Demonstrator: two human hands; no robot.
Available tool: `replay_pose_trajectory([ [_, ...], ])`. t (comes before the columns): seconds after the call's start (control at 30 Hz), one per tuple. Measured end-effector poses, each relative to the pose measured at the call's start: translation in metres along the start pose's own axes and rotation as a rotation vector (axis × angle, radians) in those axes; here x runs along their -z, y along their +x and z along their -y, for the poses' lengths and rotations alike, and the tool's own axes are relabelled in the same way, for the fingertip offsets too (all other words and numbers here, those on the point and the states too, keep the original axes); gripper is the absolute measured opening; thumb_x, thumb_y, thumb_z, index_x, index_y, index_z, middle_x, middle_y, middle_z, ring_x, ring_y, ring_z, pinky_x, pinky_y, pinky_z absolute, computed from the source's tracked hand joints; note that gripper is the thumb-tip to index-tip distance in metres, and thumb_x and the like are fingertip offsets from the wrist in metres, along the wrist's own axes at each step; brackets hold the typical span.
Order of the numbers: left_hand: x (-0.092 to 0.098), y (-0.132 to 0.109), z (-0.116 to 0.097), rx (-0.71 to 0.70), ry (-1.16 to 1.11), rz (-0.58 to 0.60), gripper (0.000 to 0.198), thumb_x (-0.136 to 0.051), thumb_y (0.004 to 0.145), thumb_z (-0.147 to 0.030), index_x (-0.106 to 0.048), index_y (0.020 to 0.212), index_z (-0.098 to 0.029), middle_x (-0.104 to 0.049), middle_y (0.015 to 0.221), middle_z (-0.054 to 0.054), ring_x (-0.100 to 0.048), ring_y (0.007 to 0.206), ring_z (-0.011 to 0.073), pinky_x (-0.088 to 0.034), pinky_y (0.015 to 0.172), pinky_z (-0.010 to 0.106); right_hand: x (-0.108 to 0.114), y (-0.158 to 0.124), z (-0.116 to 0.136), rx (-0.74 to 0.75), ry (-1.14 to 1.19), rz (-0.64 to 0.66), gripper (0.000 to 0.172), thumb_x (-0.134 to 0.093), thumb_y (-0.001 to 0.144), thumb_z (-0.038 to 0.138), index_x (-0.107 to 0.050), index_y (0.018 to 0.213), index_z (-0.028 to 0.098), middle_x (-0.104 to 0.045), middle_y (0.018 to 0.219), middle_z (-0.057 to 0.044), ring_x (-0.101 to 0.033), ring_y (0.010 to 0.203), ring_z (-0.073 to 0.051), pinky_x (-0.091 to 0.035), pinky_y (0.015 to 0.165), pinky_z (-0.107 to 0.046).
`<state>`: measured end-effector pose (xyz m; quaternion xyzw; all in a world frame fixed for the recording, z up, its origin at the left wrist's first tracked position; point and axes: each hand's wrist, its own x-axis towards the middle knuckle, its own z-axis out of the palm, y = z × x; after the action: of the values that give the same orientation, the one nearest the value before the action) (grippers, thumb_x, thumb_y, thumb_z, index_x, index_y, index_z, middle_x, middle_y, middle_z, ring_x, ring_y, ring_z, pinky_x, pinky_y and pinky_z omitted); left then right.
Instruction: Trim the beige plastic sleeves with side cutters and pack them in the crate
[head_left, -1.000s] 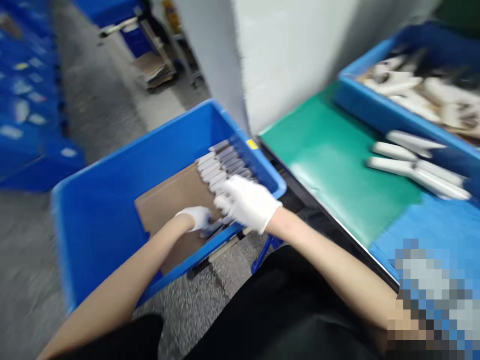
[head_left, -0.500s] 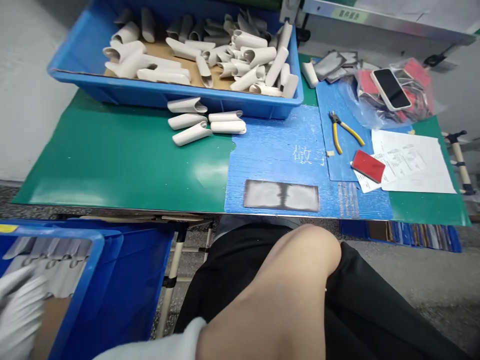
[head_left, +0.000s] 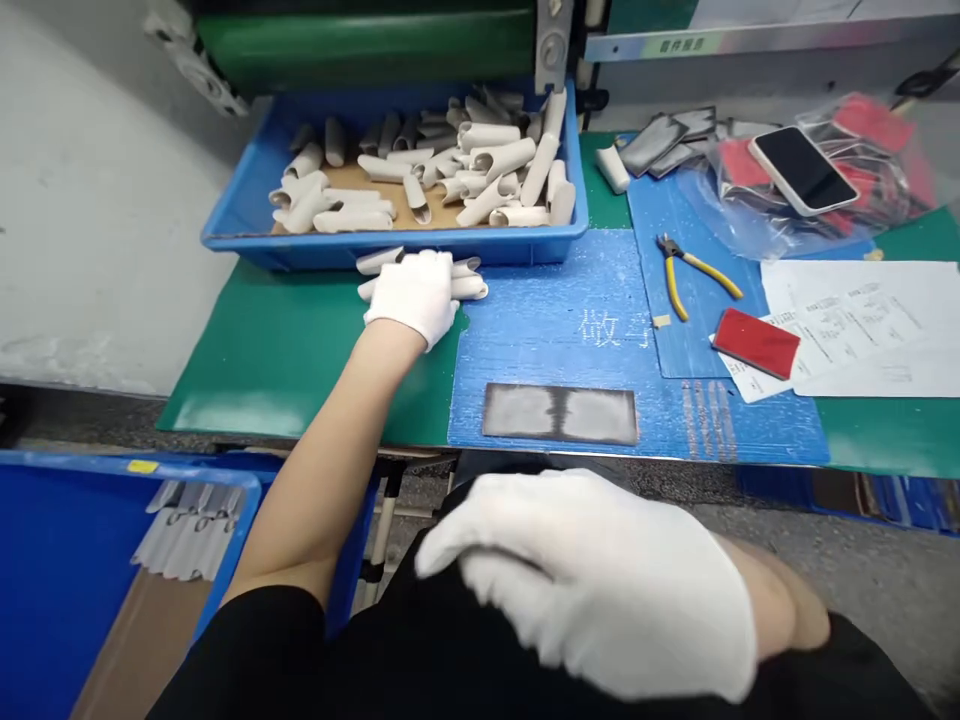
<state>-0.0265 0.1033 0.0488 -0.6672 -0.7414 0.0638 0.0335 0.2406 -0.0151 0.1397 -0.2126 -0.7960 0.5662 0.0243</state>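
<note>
plain white gloves point(head_left: 622, 590), bare forearms point(head_left: 322, 460), short black sleeves point(head_left: 251, 650), black clothing point(head_left: 420, 640)

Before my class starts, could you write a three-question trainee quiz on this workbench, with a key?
1. Multiple choice: What is the left hand over?
A) the papers
B) the white pieces in front of the blue bin
C) the red pad

2. True or false: The phone lies on the plastic bag.

3. Fill in: The pliers have ____ handles.

Key: 1. B; 2. True; 3. yellow
</note>
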Motion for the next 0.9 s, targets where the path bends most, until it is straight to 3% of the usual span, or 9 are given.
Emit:
replay_pose_trajectory([
  [0.13, -0.002, 0.013, 0.002, -0.027, 0.028, 0.089, 0.047, -0.058, 0.095, -0.033, -0.059, 0.138, -0.013, -0.066, 0.132, 0.022, -0.064, 0.125, 0.0403, -0.05, 0.108, 0.051, -0.012, -0.011, -0.048, -0.11, 0.134, -0.153, 0.033, -0.055, 0.098, 0.013, -0.078, 0.116, 0.028, -0.077, 0.095, 0.004, -0.07, 0.082, -0.013, -0.055, 0.081, -0.025],
  [0.3, 0.008, 0.021, -0.012, 0.006, -0.018, 0.233, 0.044, -0.066, 0.086, -0.035, -0.062, 0.125, -0.014, -0.072, 0.119, 0.023, -0.07, 0.113, 0.0443, -0.055, 0.095, 0.052, -0.032, -0.015, -0.092, -0.117, 0.163, -0.317, 0.031, -0.052, 0.1, 0.017, -0.074, 0.119, 0.026, -0.075, 0.097, 0.0, -0.068, 0.085, -0.017, -0.055, 0.083, -0.034],
  [0.37, 0.016, 0.015, -0.03, 0.063, -0.169, 0.271, 0.052, -0.072, 0.083, -0.036, -0.057, 0.128, -0.015, -0.074, 0.116, 0.021, -0.073, 0.106, 0.041, -0.057, 0.09, 0.049, -0.028, -0.005, -0.104, -0.156, 0.241, -0.491, 0.032, -0.055, 0.103, 0.028, -0.066, 0.133, 0.027, -0.073, 0.102, -0.002, -0.068, 0.086, -0.017, -0.056, 0.083, -0.035],
  [0.5, 0.029, -0.023, -0.089, 0.016, -0.485, 0.169, 0.068, -0.068, 0.092, -0.052, -0.041, 0.147, -0.021, -0.073, 0.124, 0.015, -0.075, 0.101, 0.0327, -0.06, 0.087, 0.046, -0.006, 0.023, -0.125, -0.208, 0.425, -0.951, 0.077, -0.08, 0.084, 0.055, -0.048, 0.146, 0.023, -0.068, 0.124, -0.008, -0.069, 0.1, -0.021, -0.059, 0.09, -0.04],
  [0.53, 0.03, -0.035, -0.105, -0.026, -0.564, 0.117, 0.071, -0.066, 0.093, -0.055, -0.038, 0.149, -0.022, -0.071, 0.129, 0.016, -0.075, 0.105, 0.0322, -0.06, 0.09, 0.046, -0.001, 0.028, -0.127, -0.214, 0.446, -1.01, 0.076, -0.082, 0.081, 0.058, -0.05, 0.141, 0.024, -0.069, 0.124, -0.008, -0.069, 0.104, -0.023, -0.058, 0.093, -0.041],
  [0.6, 0.03, -0.059, -0.13, -0.115, -0.713, 0.036, 0.069, -0.066, 0.095, -0.055, -0.04, 0.149, -0.021, -0.068, 0.137, 0.017, -0.073, 0.115, 0.0316, -0.059, 0.098, 0.046, 0.005, 0.031, -0.128, -0.243, 0.449, -1.045, 0.057, -0.076, 0.084, 0.062, -0.056, 0.123, 0.026, -0.073, 0.113, -0.005, -0.07, 0.104, -0.024, -0.057, 0.096, -0.043],
  [0.67, 0.026, -0.079, -0.142, -0.184, -0.836, -0.004, 0.065, -0.069, 0.093, -0.052, -0.045, 0.145, -0.021, -0.066, 0.141, 0.017, -0.07, 0.124, 0.0309, -0.058, 0.105, 0.045, 0.006, 0.025, -0.124, -0.245, 0.427, -1.076, 0.042, -0.069, 0.089, 0.061, -0.056, 0.11, 0.027, -0.074, 0.104, -0.003, -0.072, 0.1, -0.024, -0.058, 0.094, -0.043],
  [0.8, 0.013, -0.101, -0.12, -0.176, -0.987, 0.04, 0.066, -0.071, 0.093, -0.051, -0.04, 0.145, -0.024, -0.067, 0.143, 0.013, -0.067, 0.133, 0.0271, -0.057, 0.109, 0.04, 0.008, -0.004, -0.131, -0.069, 0.461, -1.199, 0.032, -0.06, 0.097, 0.052, -0.051, 0.115, 0.028, -0.072, 0.115, -0.006, -0.073, 0.104, -0.022, -0.06, 0.097, -0.041],
  [0.9, 0.006, -0.108, -0.087, -0.126, -0.878, 0.166, 0.039, -0.051, 0.105, -0.055, -0.045, 0.131, -0.027, -0.075, 0.12, 0.006, -0.074, 0.119, 0.0229, -0.058, 0.096, 0.033, 0.015, -0.03, -0.155, -0.142, 0.436, -1.126, 0.036, -0.058, 0.1, 0.053, -0.048, 0.123, 0.028, -0.07, 0.101, -0.003, -0.072, 0.085, -0.02, -0.061, 0.086, -0.041],
])
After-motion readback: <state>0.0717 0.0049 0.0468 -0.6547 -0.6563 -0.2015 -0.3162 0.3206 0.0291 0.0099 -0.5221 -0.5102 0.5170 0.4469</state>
